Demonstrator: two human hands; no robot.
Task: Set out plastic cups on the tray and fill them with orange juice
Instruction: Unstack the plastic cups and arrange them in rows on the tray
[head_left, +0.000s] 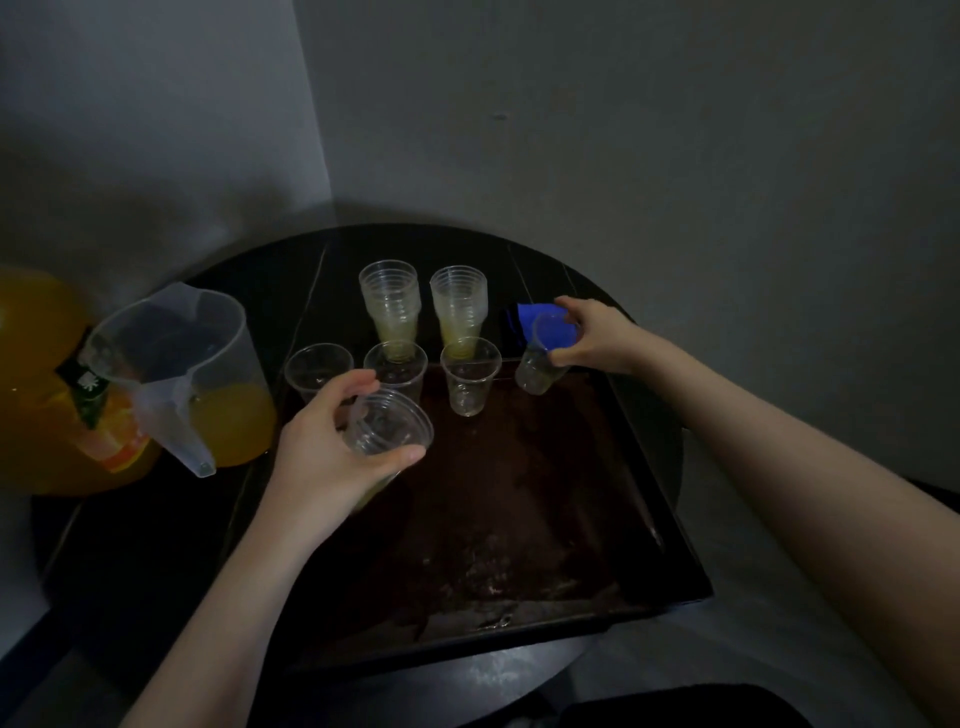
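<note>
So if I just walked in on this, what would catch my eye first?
Probably the bright orange juice in the clear pitcher at the left of the dark table, beside a big orange bottle. Next, the two hands over the dark tray: the left hand holds a small stack of clear cups, the right hand sets one tilted cup at the far right corner.
</note>
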